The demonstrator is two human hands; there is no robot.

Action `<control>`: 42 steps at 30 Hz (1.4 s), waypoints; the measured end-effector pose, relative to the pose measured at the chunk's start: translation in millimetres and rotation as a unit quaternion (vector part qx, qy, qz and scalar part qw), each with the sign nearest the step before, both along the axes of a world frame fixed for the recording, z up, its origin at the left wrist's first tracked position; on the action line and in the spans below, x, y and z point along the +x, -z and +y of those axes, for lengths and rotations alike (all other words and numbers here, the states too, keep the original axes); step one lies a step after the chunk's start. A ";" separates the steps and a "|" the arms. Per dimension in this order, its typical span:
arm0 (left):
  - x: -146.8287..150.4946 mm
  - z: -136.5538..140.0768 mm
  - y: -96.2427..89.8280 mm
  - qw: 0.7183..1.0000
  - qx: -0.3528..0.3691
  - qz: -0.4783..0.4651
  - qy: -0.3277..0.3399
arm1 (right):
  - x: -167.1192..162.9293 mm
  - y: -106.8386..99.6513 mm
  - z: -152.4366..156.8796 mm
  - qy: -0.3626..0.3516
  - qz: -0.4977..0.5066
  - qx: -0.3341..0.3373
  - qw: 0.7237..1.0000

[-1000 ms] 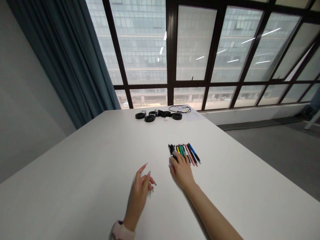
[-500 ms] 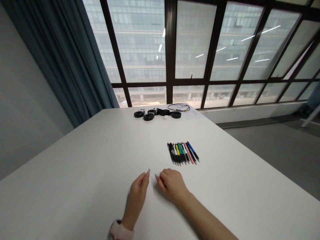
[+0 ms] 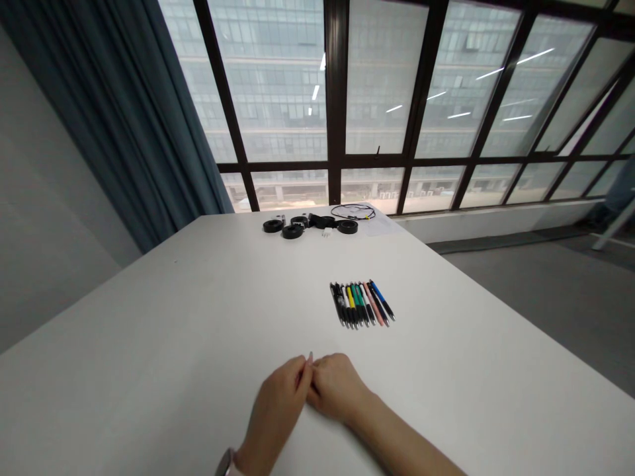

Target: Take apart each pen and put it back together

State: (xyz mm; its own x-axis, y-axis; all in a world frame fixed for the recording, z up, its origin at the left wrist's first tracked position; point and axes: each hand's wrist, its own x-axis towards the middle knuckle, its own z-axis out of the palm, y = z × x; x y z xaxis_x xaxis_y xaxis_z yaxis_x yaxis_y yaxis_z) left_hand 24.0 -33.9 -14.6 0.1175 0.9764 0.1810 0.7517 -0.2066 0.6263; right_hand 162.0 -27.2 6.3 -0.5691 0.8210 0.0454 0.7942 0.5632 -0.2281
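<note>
My left hand (image 3: 284, 391) and my right hand (image 3: 337, 385) meet low in the middle of the view, above the near part of the white table (image 3: 163, 350). Both are closed, fingers curled in, and the left thumb touches the right fist. No object shows in either one. A band with a watch (image 3: 226, 461) sits on the left wrist. Beyond the right hand, a row of pens (image 3: 361, 304) lies side by side in black, white, yellow, green, pink and blue, apart from both hands.
At the far end of the table lie several black rolls (image 3: 292, 231), a small white item (image 3: 327, 232), a thin black cable (image 3: 353, 211) and a sheet of paper (image 3: 381, 227). A blue curtain (image 3: 114, 119) hangs at the left, with large windows behind.
My hands have come together: the left moved right and the right drew slightly nearer to me. They were apart before and now touch. The pens have stayed put.
</note>
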 end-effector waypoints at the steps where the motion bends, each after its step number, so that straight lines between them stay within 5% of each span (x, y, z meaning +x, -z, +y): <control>1: 0.4 -1.0 -0.3 1.000 0.006 0.008 0.001 | 0.1 -0.4 -0.2 0.000 0.000 0.001 1.000; 20: 1.1 -2.2 3.8 0.997 0.058 0.055 0.004 | 0.7 -3.2 -0.4 0.000 0.000 0.017 1.000; 42: 2.5 -2.4 2.1 0.998 0.038 0.057 0.008 | 1.1 -3.4 -0.4 -0.001 -0.011 0.010 1.000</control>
